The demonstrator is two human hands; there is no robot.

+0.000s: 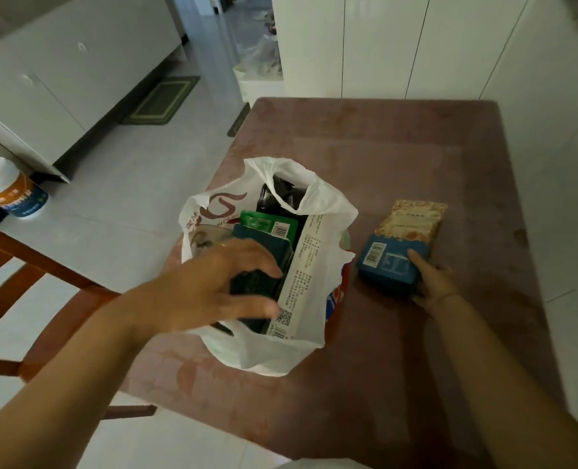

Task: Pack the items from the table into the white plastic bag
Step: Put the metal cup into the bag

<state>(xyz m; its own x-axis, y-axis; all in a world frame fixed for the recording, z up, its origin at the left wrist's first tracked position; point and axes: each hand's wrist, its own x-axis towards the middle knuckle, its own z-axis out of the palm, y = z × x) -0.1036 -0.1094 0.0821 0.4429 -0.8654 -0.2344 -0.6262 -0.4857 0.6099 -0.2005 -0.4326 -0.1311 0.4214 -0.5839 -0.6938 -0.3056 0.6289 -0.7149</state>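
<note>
The white plastic bag [318, 204] stands open on the reddish table [399, 157]. Inside it are a dark teal pack, a green pack [270, 225], a white box with printed text [301, 275] and something black at the back [277, 194]. My left hand [220, 286] hovers over the bag's mouth with fingers spread, touching the dark teal pack [264, 245]; whether it grips the pack is unclear. To the right of the bag lies a blue and beige snack packet [402, 242]. My right hand [433, 282] holds that packet by its near end, on the table.
A wooden chair [27, 265] stands at the table's left edge. A white and orange container [6, 189] sits on the floor at far left. White cabinets [399, 45] rise behind the table, and a green mat [162, 99] lies on the tiled floor.
</note>
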